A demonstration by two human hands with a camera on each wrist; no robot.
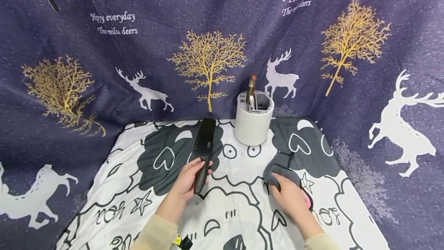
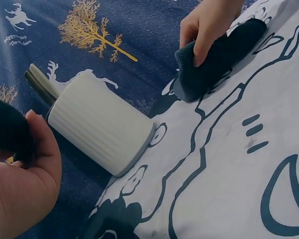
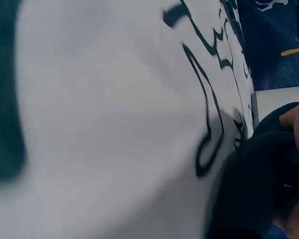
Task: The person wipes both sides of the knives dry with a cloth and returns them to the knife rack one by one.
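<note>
My left hand grips a black kitchen knife by its handle, the broad blade pointing away toward the back of the table. In the left wrist view only the dark butt of the handle shows above the curled fingers. On the right, my right hand pinches a soft dark grey cloth between thumb and fingers, low over the tablecloth. That cloth hangs in a thick bunch in the left wrist view, and its dark fold fills the lower right of the right wrist view.
A white ribbed holder with a few pen-like sticks stands at the back, between the hands and beyond them. A pink-and-black edge peeks out beside the right wrist. Behind the patterned tablecloth hangs a dark blue curtain.
</note>
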